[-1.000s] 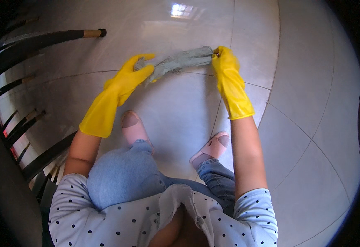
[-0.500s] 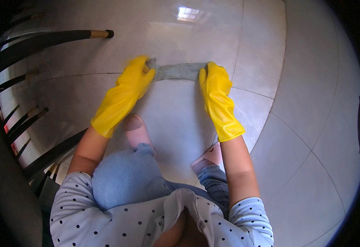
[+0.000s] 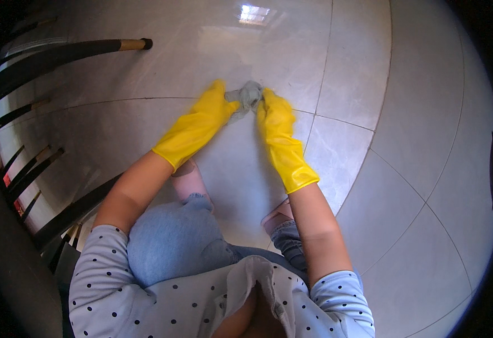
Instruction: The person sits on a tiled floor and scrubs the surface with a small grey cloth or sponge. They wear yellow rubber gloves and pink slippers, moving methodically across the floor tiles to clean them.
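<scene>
Both my hands wear yellow rubber gloves. My left hand [image 3: 211, 109] and my right hand [image 3: 273, 111] are close together, each gripping an end of a small grey cloth [image 3: 247, 96] that is bunched up between them, just above the glossy tiled floor. My knees and bare feet show below my forearms.
Dark chair or table legs [image 3: 66, 53] with tan tips reach in from the left side. Pale glossy floor tiles [image 3: 404, 146] with thin grout lines spread to the right and ahead. A ceiling light reflects on the tile [image 3: 254, 13] at the top.
My hands have come together, from stretching the cloth out wide to bunching it into a small wad between them. The cloth looks lower and closer to the floor.
</scene>
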Available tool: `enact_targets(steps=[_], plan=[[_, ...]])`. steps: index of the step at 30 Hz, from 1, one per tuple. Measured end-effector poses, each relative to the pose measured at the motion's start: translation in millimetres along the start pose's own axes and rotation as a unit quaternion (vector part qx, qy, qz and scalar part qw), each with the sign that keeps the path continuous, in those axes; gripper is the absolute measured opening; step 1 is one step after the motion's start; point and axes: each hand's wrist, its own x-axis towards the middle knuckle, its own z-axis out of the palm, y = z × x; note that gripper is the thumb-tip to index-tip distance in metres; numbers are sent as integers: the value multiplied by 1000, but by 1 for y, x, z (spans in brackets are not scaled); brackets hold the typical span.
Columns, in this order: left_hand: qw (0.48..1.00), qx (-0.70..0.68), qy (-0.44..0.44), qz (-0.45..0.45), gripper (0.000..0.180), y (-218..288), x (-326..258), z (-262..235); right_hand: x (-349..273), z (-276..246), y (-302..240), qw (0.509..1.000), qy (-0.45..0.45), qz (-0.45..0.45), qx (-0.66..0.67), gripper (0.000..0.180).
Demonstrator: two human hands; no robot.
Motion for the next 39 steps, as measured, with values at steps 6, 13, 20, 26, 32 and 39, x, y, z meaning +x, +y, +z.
enact_targets(steps=[6, 13, 20, 26, 32, 39], plan=[[997, -36, -72, -16, 51, 9, 2, -20, -2, -1, -4, 993, -81, 27, 84, 31], [942, 92, 4, 322, 63, -4, 9, -67, 8, -47, -14, 975, -103, 151, 123, 36], [896, -8, -173, 409, 66, 5, 33, -43, -20, 23, -46, 998, 10, 39, 53, 49], [931, -42, -43, 361, 55, -22, 11, -16, -20, 40, -51, 987, 8, 125, 99, 43], [959, -70, 33, 274, 45, -33, -21, 2, -27, 46, -34, 978, 29, 99, 182, 46], [971, -203, -97, 83, 51, -22, -45, 3, -13, -4, -81, 952, -62, 229, 194, 45]])
